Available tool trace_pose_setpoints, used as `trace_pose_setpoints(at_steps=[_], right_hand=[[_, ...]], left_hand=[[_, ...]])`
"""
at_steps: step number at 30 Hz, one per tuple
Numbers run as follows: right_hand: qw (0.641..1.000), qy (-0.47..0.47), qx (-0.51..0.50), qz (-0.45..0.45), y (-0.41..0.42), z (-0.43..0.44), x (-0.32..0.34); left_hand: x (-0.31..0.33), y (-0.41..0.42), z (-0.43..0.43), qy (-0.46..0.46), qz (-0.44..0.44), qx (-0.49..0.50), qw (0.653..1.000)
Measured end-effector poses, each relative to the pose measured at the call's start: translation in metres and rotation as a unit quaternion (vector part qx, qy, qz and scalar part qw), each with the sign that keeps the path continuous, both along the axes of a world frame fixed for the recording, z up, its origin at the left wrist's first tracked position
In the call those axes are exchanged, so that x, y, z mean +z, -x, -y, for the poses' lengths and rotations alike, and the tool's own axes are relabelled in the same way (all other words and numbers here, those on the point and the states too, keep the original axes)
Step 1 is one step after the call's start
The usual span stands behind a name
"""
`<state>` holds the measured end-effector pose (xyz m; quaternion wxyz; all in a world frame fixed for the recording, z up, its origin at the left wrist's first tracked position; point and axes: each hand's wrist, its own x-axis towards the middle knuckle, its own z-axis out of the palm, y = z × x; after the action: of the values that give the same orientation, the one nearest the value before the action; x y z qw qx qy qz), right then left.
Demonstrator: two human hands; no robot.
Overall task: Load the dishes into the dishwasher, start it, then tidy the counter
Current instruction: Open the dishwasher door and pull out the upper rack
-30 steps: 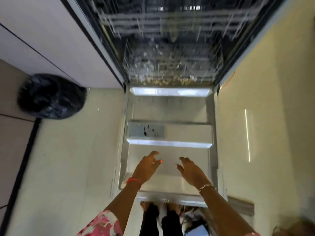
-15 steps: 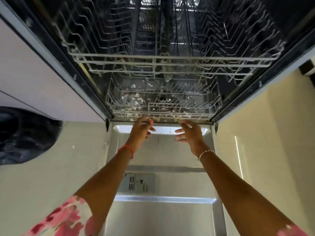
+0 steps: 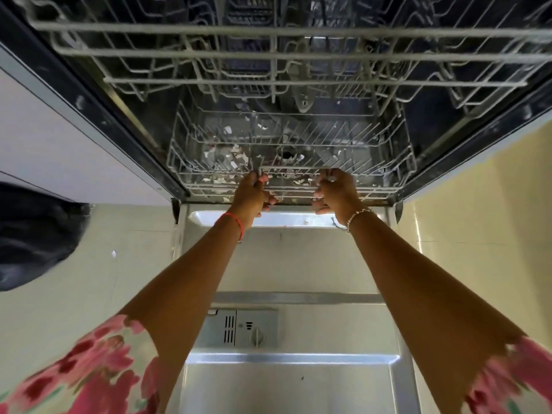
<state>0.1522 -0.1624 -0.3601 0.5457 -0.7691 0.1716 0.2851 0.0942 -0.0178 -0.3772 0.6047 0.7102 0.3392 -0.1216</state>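
Note:
The dishwasher stands open, its steel door [image 3: 292, 383] folded flat below me. The white wire lower rack [image 3: 379, 150] sits inside the tub with pale scraps of debris under it. My left hand [image 3: 252, 192] grips the front rail of that rack, fingers curled over the wire. My right hand [image 3: 336, 191] grips the same rail a little to the right. The upper rack [image 3: 268, 55] hangs above, pushed in, and holds no dishes that I can see.
A detergent dispenser [image 3: 242, 328] is set into the door panel between my forearms. A black rubbish bag [image 3: 33, 234] lies on the pale floor to the left. White cabinet fronts [image 3: 59, 150] flank the left side, and a cream wall [image 3: 493, 204] the right.
Both hands reached forward from above the open door to the lower rack's front rail and closed on it. My view moved closer to the tub.

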Motion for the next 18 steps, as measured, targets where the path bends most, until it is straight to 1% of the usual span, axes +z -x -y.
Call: trace_pose_setpoints(at_steps=[2,5,9,12,18], right_hand=[[0.999,0.039,0.008,0.015,0.004,0.007,-0.006],[0.997,0.059,0.028,0.027,0.027,0.017,-0.01],[0.996,0.079,0.036,-0.019,0.081,0.035,0.005],[0.991,0.083,0.09,-0.052,0.128,0.058,0.016],[0.986,0.113,0.11,-0.045,0.228,0.102,0.004]], left_hand=[[-0.007,0.008,0.002,-0.009,0.011,0.01,1.0],[-0.014,0.036,0.012,-0.005,0.016,0.039,0.999],[-0.005,0.094,0.036,-0.01,-0.017,0.062,0.998],[-0.001,0.146,0.048,-0.037,-0.03,0.022,0.999],[0.006,0.252,0.077,-0.059,-0.092,0.008,0.994]])
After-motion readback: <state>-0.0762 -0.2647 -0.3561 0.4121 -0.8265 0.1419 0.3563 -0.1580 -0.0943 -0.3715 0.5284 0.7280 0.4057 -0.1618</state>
